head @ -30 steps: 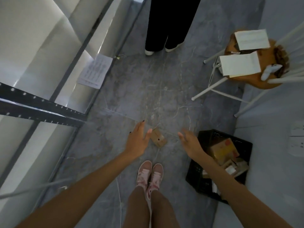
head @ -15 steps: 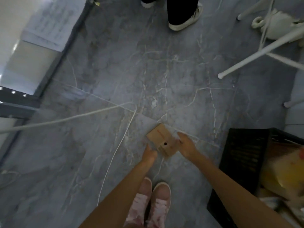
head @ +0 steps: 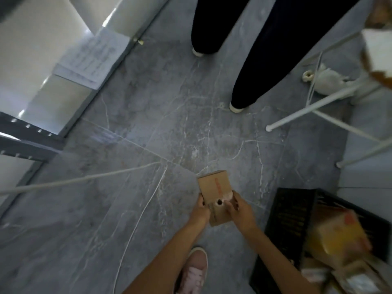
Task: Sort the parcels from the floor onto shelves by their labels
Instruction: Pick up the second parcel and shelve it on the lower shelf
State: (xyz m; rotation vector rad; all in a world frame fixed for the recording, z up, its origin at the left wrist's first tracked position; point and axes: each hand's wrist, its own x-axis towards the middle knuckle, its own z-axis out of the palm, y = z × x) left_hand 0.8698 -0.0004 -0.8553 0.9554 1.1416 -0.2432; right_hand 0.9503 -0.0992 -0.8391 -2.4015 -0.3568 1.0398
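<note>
A small brown cardboard parcel (head: 214, 188) with faint red print and a round hole is held above the grey floor, just ahead of my feet. My left hand (head: 201, 211) grips its left edge and my right hand (head: 240, 211) grips its right edge. A black crate (head: 284, 211) at the lower right holds several more parcels, among them a yellow-orange box (head: 337, 234). The metal shelving (head: 31, 143) with pale boards stands at the left; a printed sheet (head: 91, 58) lies on its low board.
Another person's dark trouser legs (head: 256, 66) and white shoes stand on the floor straight ahead. A white-legged chair (head: 314, 107) with papers is at the right, a white bundle under it. A thin white cord (head: 135, 225) crosses the floor at my left.
Both hands closed on the parcel lying on the floor and lifted it, turning it so its long side points away. The view rose and the other person stepped closer.
</note>
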